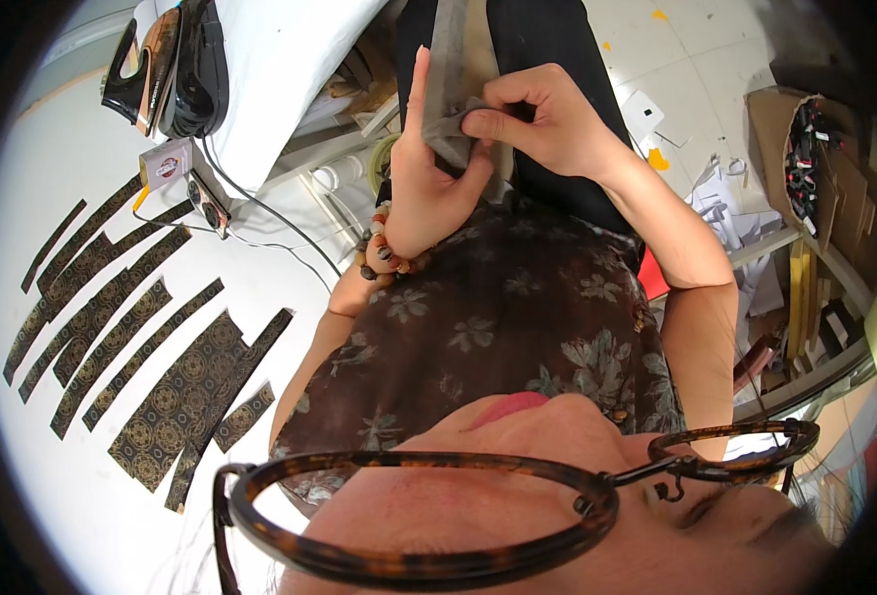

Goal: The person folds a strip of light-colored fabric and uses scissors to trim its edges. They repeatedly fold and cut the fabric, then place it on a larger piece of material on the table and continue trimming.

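A long grey strip of cloth [447, 59] hangs over my lap, between my dark-trousered legs. My left hand [430, 188] has its thumb against the lower end of the strip, its index finger stretched out along the left edge. A beaded bracelet circles that wrist. Thumb and forefinger of my right hand [552, 124] pinch a folded bit of the same grey cloth, just right of the left hand. The other fingers of the left hand are largely hidden behind the cloth.
On the white table at left lie several dark patterned fabric pieces [175, 397], a small box [168, 164] and cables. A black iron [195, 69] stands at the far left. To the right are a cardboard box [770, 119], a shelf frame [765, 245], and scraps on the tiled floor.
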A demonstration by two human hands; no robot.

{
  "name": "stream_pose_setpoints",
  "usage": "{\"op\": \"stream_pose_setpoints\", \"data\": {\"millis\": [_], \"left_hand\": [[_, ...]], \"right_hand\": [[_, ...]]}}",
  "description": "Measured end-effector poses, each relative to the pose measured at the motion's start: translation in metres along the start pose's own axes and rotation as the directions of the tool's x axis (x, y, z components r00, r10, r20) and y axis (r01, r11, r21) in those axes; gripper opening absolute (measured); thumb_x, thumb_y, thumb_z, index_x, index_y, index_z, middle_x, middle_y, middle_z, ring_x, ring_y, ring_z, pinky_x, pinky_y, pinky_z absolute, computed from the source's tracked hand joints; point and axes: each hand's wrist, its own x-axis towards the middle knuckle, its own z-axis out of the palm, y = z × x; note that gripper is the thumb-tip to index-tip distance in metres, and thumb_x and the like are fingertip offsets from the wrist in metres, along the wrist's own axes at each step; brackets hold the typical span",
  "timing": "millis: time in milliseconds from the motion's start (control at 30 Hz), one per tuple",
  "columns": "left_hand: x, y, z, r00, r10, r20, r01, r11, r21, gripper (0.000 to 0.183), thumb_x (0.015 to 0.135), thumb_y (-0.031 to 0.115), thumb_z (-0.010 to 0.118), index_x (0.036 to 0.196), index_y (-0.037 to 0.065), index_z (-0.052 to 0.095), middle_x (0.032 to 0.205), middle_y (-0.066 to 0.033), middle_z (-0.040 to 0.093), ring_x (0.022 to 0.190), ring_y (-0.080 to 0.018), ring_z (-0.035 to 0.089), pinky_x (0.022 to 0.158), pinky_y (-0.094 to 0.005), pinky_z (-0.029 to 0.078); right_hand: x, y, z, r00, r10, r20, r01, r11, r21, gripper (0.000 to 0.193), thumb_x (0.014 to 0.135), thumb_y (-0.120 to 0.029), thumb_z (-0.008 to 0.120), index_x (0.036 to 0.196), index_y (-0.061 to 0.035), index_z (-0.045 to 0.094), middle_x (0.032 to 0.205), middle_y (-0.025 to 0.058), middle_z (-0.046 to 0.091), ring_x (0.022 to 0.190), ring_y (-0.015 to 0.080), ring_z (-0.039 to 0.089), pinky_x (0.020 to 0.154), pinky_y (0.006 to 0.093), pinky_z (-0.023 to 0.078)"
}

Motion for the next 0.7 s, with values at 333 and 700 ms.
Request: {"op": "stream_pose_setpoints", "data": {"millis": [333,700], "left_hand": [[-0.002,-0.007,-0.004,0.999,0.033,0.016,-0.034,0.998,0.051,0.093,0.084,-0.006,0.063,0.163,0.000,0.014,0.123,-0.0108,0.063,0.106,-0.0169,0.064,0.092,-0.0288,0.052],[0.001,-0.001,-0.002,1.000,0.008,-0.006,-0.007,0.988,0.157,0.097,0.080,-0.003,0.068,0.162,-0.001,0.016,0.124,-0.0143,0.065,0.106,-0.0206,0.068,0.091,-0.0314,0.054]], "right_hand": [[-0.001,0.006,0.009,0.998,-0.047,-0.045,0.047,0.999,0.014,0.033,0.093,-0.027,0.077,0.075,-0.0010,0.067,0.057,0.0008,0.052,0.056,0.0056,0.043,0.051,0.0255,0.035],[0.003,0.010,0.004,0.964,-0.250,-0.095,0.231,0.957,-0.174,0.036,0.091,-0.028,0.078,0.072,-0.0003,0.064,0.056,0.0073,0.050,0.050,0.0134,0.044,0.049,0.0287,0.037]]}}
